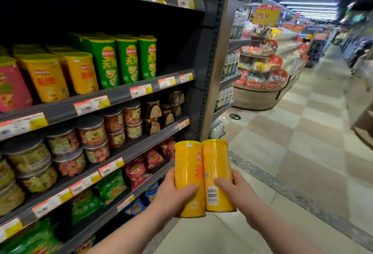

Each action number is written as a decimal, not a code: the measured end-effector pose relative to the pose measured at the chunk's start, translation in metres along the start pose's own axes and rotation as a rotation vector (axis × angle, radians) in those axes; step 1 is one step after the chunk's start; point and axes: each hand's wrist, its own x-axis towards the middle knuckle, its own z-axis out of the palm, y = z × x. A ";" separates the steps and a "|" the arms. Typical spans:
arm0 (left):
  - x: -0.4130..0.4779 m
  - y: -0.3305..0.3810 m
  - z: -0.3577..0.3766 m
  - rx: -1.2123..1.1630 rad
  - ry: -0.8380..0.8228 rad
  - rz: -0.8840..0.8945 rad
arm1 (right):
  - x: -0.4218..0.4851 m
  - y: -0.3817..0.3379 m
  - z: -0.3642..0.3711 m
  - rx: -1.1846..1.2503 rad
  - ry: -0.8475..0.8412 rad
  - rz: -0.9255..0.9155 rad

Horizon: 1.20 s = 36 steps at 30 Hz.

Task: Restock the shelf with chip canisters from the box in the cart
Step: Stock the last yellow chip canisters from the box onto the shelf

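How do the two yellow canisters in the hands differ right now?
The left canister is gripped by the left hand and shows its logo and red characters; the right canister is gripped by the right hand and shows its barcode. Both are yellow, upright, touching side by side.

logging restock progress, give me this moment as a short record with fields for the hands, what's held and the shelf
left hand: grips left yellow canister near its base
right hand: grips right yellow canister near its base
held pair: upright, side by side, touching
shelf: shelved yellow canisters at left, green canisters next to them, bare space right of the green ones
cart and box: not in view
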 end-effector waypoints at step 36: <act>0.257 0.104 0.091 -0.105 0.560 -0.006 | 0.326 -0.107 -0.120 -0.003 -0.556 -0.154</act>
